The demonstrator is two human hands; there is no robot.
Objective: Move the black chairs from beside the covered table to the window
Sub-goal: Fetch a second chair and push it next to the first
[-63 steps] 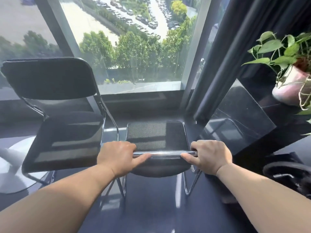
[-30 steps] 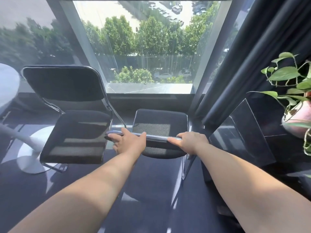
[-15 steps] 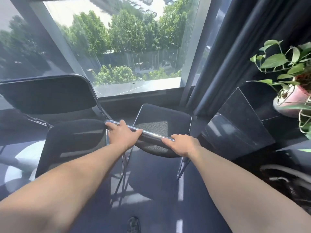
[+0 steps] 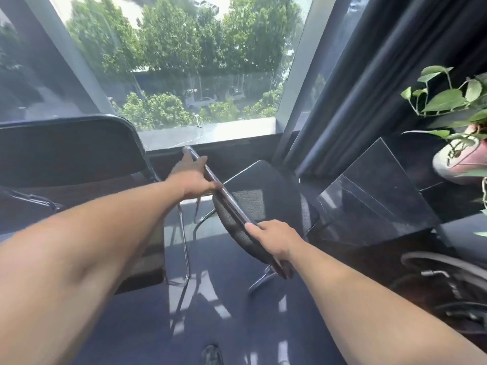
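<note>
Two hands clamp the chair (image 4: 266, 191) by its top rail, left hand (image 4: 193, 177) beyond right hand (image 4: 274, 238); a second chair (image 4: 66, 148) stands left of both, by the window (image 4: 184, 75).

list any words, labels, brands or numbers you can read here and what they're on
None can be read.
The left black chair and the right black chair show no label or brand.
The pink plant pot shows no print.
The parked cars outside are too small and blurred for plates.
</note>
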